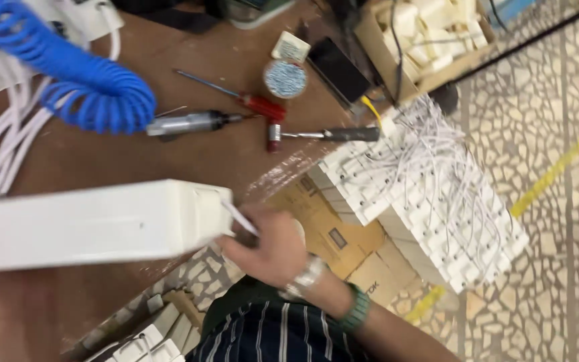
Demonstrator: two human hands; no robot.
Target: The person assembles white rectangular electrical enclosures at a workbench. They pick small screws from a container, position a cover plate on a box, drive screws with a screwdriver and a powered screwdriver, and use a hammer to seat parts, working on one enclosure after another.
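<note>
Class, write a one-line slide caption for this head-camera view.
Right hand at the end of a long white plastic casing over a brown workbench with screwdriver, hammer and blue coiled hose.

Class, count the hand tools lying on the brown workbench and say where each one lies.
3. A red-handled screwdriver lies mid-bench, a grey powered driver just below it beside the blue coiled hose, and a small hammer lies to their right. Others may be hidden off-frame.
</note>
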